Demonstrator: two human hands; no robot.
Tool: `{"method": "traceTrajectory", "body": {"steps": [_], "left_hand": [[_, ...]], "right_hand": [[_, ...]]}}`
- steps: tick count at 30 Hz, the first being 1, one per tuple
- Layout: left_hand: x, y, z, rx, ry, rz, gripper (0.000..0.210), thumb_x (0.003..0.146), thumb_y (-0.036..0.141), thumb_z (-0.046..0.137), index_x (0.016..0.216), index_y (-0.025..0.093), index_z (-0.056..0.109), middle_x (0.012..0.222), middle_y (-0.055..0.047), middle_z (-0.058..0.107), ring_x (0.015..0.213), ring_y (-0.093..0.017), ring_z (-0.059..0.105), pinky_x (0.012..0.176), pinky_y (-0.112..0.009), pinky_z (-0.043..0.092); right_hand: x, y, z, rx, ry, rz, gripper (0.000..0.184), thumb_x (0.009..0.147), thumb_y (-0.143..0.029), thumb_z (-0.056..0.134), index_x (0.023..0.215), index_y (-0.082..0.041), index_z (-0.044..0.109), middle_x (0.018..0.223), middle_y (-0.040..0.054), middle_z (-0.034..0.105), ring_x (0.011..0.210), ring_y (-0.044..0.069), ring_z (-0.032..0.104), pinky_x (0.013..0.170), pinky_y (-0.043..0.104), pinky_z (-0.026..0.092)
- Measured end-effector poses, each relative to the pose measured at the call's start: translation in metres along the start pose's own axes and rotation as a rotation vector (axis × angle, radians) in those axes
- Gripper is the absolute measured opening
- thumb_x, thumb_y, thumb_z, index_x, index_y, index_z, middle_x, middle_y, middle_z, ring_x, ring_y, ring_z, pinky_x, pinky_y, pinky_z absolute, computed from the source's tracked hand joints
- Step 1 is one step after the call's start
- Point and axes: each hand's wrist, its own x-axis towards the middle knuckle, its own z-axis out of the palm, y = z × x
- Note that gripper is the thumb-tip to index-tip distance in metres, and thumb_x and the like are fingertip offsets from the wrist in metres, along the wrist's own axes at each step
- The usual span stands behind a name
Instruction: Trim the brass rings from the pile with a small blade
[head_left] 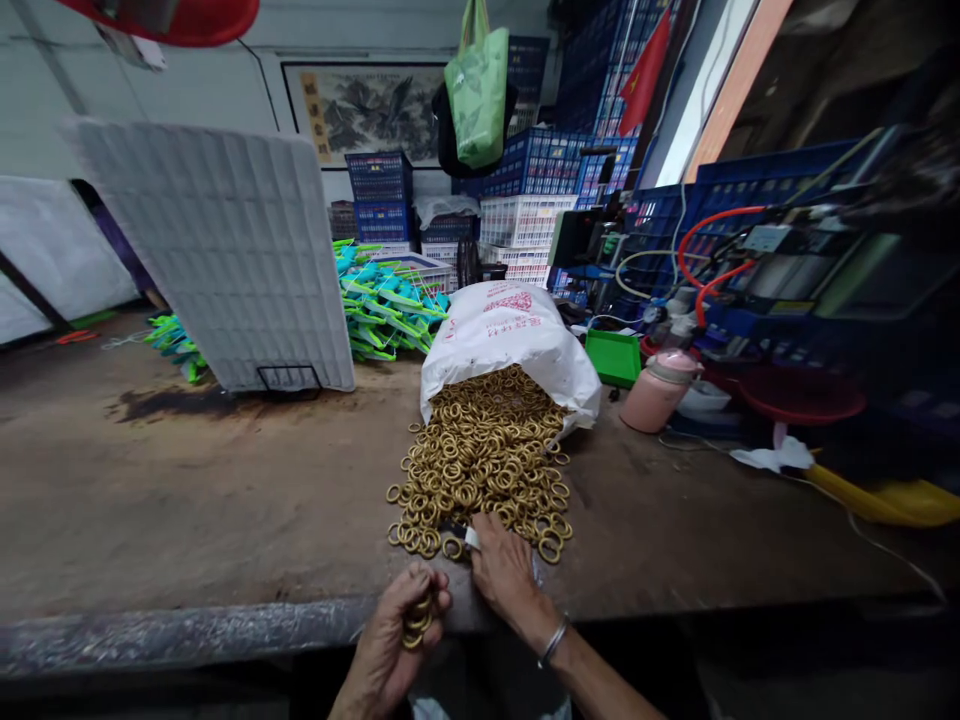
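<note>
Several brass-coloured rings (pixel 417 622) sit in the curled fingers of my left hand (pixel 399 625), just off the table's front edge. At the near side of a heap of loose rings (pixel 480 465) is my right hand (pixel 504 565), palm down, a metal bangle (pixel 553 641) on its wrist. Between its thumb and forefinger shows a small dark thing with a white part (pixel 472 538), its kind unclear; the other fingertips are hidden. The heap spills from the mouth of a white sack (pixel 502 325) with red print, lying on its side.
A white ribbed panel (pixel 217 250) stands upright at left on the worktable (pixel 187 500), with green and blue plastic pieces (pixel 390 300) behind it. To the right are a pink bottle (pixel 660 390), a green tray (pixel 613 357) and a machine with orange hoses (pixel 705 240).
</note>
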Motion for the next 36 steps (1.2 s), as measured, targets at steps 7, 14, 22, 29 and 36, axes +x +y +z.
{"method": "traceTrajectory", "body": {"steps": [7,14,22,29,36], "left_hand": [[0.007,-0.01,0.018,0.246,0.023,0.068,0.033,0.064,0.04,0.068,0.074,0.015,0.048,0.058,0.005,0.047,0.043,-0.003,0.041,0.035,-0.012,0.021],[0.016,-0.019,0.026,0.545,-0.016,0.176,0.034,0.071,0.048,0.056,0.077,0.016,0.05,0.048,0.008,0.041,0.037,-0.003,0.033,0.035,-0.014,0.023],[0.015,-0.021,0.027,0.512,0.047,0.24,0.034,0.068,0.047,0.06,0.074,0.016,0.049,0.047,0.007,0.043,0.038,-0.004,0.032,0.036,-0.014,0.024],[0.013,-0.019,0.035,0.537,0.067,0.247,0.031,0.068,0.045,0.06,0.073,0.015,0.053,0.049,0.005,0.05,0.039,-0.005,0.038,0.039,-0.015,0.027],[0.003,-0.011,0.043,0.597,0.021,0.284,0.027,0.065,0.041,0.062,0.066,0.015,0.054,0.053,0.004,0.05,0.039,-0.004,0.035,0.039,-0.017,0.027]], "right_hand": [[-0.004,0.021,-0.01,0.273,0.028,-0.092,0.022,0.071,-0.006,0.038,0.086,-0.018,0.049,0.071,0.0019,0.058,0.068,0.015,0.055,0.061,0.023,0.034],[-0.016,0.015,-0.023,0.561,0.009,-0.248,0.013,0.078,-0.019,0.038,0.082,-0.021,0.05,0.072,0.0007,0.057,0.067,0.015,0.053,0.062,0.023,0.036],[-0.015,0.007,-0.01,1.047,-0.094,0.091,0.027,0.076,-0.045,0.045,0.07,-0.019,0.049,0.056,-0.004,0.049,0.051,0.009,0.044,0.048,0.02,0.035],[-0.025,-0.004,-0.012,1.527,-0.405,0.338,0.04,0.068,-0.06,0.049,0.07,-0.02,0.041,0.048,-0.0108,0.041,0.03,0.001,0.019,0.031,0.015,0.015],[-0.021,0.0,-0.012,1.474,-0.384,0.299,0.036,0.068,-0.054,0.051,0.064,-0.02,0.04,0.048,-0.0106,0.039,0.032,0.001,0.019,0.032,0.016,0.016]]}}
